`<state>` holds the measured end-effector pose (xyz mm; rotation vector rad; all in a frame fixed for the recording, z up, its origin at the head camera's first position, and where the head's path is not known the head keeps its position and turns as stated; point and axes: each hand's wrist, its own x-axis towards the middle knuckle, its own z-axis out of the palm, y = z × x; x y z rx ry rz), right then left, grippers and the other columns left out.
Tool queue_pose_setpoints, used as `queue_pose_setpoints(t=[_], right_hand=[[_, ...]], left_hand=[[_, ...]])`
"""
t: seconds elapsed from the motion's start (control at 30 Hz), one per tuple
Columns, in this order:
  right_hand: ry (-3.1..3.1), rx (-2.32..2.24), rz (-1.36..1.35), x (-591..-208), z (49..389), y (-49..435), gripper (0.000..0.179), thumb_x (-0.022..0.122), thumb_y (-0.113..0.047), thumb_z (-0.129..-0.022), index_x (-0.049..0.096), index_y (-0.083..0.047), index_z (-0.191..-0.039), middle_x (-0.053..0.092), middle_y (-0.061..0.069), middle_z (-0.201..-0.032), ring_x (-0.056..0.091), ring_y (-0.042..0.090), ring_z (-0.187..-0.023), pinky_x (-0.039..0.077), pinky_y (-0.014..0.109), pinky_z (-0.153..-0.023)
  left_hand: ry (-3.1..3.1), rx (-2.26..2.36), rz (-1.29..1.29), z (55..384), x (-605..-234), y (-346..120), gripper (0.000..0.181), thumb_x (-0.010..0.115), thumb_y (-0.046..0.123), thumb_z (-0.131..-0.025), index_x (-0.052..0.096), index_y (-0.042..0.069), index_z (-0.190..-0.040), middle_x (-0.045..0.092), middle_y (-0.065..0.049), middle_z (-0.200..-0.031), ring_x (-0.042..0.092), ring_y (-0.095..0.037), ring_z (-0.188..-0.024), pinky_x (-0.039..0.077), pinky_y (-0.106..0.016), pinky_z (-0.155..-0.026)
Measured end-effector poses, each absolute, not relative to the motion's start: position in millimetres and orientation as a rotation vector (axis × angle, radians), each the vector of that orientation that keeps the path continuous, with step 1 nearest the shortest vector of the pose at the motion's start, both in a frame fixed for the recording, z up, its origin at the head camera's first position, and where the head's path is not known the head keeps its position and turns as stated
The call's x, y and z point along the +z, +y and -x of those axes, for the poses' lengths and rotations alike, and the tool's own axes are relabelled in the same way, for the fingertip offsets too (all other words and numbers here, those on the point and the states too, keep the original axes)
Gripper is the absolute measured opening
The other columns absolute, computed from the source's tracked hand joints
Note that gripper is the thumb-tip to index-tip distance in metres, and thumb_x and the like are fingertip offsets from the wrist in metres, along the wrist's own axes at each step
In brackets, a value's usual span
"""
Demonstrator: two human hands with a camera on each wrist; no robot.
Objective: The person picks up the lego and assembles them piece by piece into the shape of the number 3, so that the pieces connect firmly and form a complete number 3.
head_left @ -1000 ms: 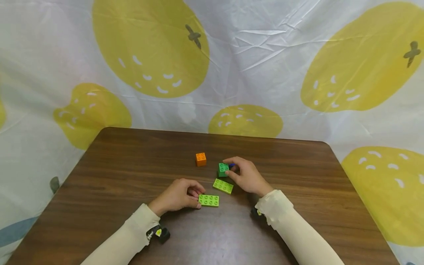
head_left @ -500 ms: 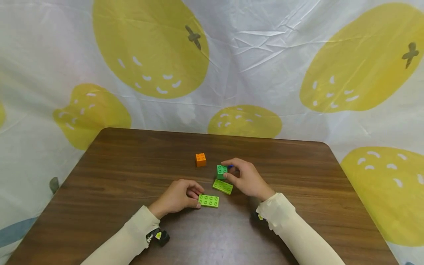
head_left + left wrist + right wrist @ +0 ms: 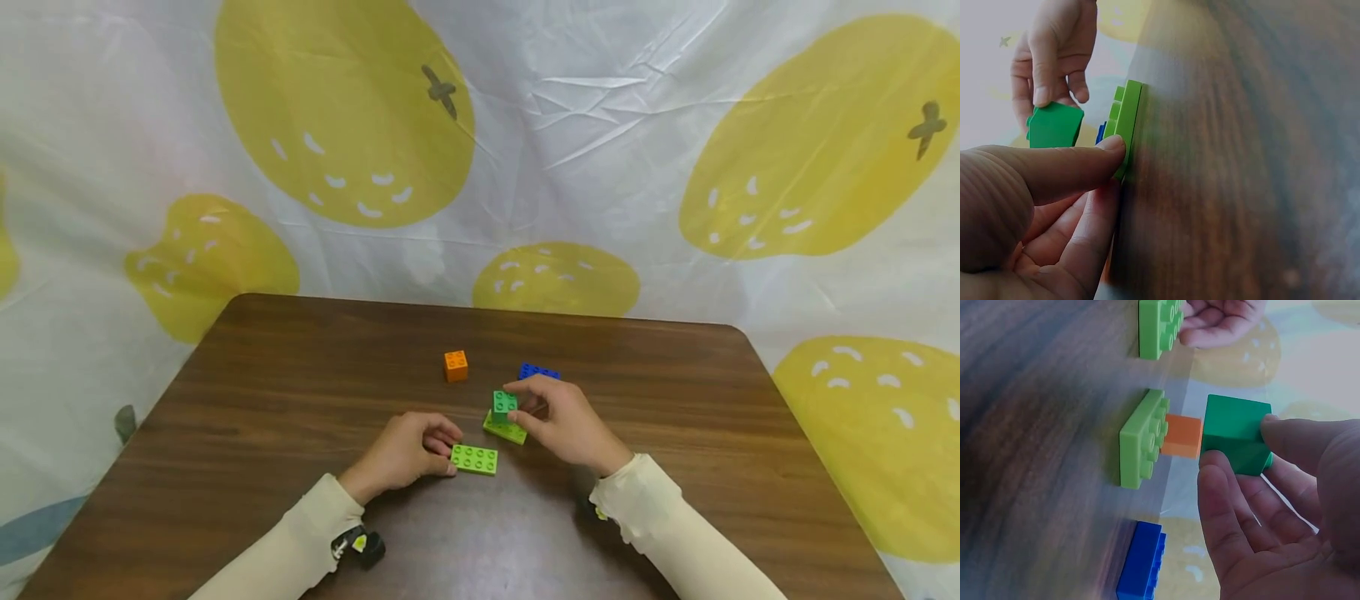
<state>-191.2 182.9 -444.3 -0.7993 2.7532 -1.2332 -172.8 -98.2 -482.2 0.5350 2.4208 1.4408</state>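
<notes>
My right hand (image 3: 562, 421) pinches a square green toy building brick (image 3: 1236, 434) between thumb and fingers. In the right wrist view the brick is off the table, apart from a flat lime green brick (image 3: 1142, 440) on the tabletop. From the head view it overlaps the far part of that lime brick. My left hand (image 3: 405, 450) holds the left end of a second flat lime green brick (image 3: 474, 459), which lies on the table nearer to me. In the left wrist view the thumb (image 3: 1110, 147) touches this brick's end.
An orange square brick (image 3: 455, 366) stands farther back on the brown wooden table (image 3: 337, 358). Behind my right hand lies a blue brick (image 3: 539, 372), partly hidden in the head view. A fruit-patterned cloth (image 3: 570, 167) hangs behind the table.
My right hand has moved toward me with the green brick, from behind the far lime brick to over it. More of the blue brick now shows. My left hand stays in place.
</notes>
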Motion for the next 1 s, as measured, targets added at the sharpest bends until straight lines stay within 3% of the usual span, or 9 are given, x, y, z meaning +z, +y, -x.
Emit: queue_pose_setpoints(t=[0.43, 1.0], right_hand=[[2.709, -1.256, 0.813, -446, 182, 182, 0.036, 0.078, -0.012, -0.097, 0.070, -0.009, -0.132, 0.075, 0.003, -0.108, 0.073, 0.008, -0.087, 0.062, 0.026, -0.077], [2.672, -1.275, 0.839, -449, 170, 179, 0.034, 0.079, -0.011, -0.095, 0.072, -0.009, -0.129, 0.076, 0.005, -0.115, 0.074, 0.012, -0.089, 0.063, 0.029, -0.078]], left_hand=[[2.440, 1.389, -0.548, 174, -481, -99, 0.036, 0.092, 0.006, -0.078, 0.079, 0.004, -0.112, 0.078, -0.001, -0.094, 0.070, -0.008, -0.084, 0.058, -0.021, -0.071], [2.455, 1.334, -0.557, 175, -480, -99, 0.033, 0.093, 0.008, -0.078, 0.080, 0.006, -0.108, 0.078, 0.000, -0.092, 0.071, -0.007, -0.083, 0.058, -0.020, -0.071]])
